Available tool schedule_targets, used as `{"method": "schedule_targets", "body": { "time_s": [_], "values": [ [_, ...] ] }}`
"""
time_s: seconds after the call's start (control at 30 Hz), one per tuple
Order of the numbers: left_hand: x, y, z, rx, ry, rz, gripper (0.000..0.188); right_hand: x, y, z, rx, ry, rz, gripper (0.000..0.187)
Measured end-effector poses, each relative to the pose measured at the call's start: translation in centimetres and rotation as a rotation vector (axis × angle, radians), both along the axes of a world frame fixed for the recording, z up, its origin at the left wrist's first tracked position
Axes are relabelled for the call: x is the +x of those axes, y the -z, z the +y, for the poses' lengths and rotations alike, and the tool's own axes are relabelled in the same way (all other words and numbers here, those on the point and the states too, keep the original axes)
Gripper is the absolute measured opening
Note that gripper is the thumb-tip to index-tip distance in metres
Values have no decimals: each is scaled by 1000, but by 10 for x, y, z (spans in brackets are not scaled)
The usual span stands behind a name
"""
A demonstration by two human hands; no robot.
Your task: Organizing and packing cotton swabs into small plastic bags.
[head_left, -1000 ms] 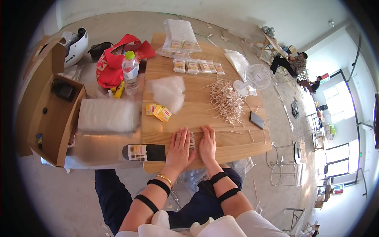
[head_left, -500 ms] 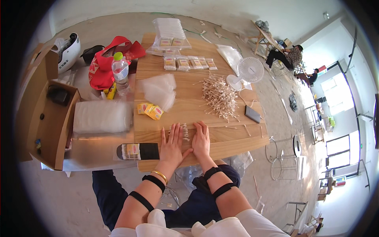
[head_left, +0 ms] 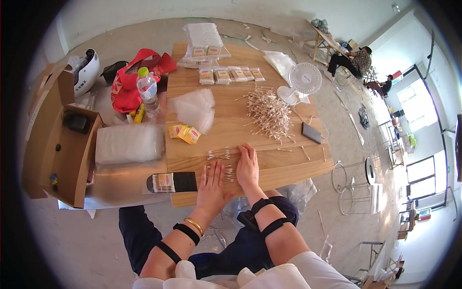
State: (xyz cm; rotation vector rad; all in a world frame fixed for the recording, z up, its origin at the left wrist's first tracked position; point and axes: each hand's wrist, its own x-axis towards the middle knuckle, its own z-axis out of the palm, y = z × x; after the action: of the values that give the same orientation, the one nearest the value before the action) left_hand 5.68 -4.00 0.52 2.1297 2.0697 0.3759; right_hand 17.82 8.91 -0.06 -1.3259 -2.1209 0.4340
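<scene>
My left hand (head_left: 210, 189) lies with straight fingers over a small row of cotton swabs (head_left: 227, 172) near the table's front edge; part of the row is hidden beneath it. Just beyond its fingertips is another little group of cotton swabs (head_left: 219, 153). To the right of these, my right hand (head_left: 248, 167) rests on the wooden table (head_left: 284, 171), fingers extended and close together, holding nothing. Left of my left hand, a black holder (head_left: 183, 182) carries a packed bag of cotton swabs (head_left: 163, 183). Yellow printed cards (head_left: 185, 134) lie farther back.
A big heap of loose cotton swabs (head_left: 270, 114) lies at the right, near a white fan (head_left: 304, 79) and a dark power bank (head_left: 311, 133). Clear bags (head_left: 195, 108), filled packets (head_left: 224, 75), a bottle (head_left: 147, 91) and an open cardboard box (head_left: 62, 149) surround the work area.
My left hand has drawn back toward me, uncovering the group of cotton swabs beyond its fingertips. My right hand stays nearly in place. The whole view has shifted slightly.
</scene>
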Motion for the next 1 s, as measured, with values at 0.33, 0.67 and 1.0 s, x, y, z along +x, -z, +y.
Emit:
{"method": "schedule_targets", "body": {
  "time_s": [0.33, 0.67, 1.0],
  "values": [
    [-7, -11, -21, 11, 96, -50, 101, 0, -2, 0, 42, -17, 26, 39],
    [-12, -4, 14, 59, 7, 60, 102, -2, -4, -1, 33, -9, 34, 39],
    [-12, -5, 2, 49, 47, -33, 98, -1, -2, -1, 23, 14, 14, 39]
  ]
}}
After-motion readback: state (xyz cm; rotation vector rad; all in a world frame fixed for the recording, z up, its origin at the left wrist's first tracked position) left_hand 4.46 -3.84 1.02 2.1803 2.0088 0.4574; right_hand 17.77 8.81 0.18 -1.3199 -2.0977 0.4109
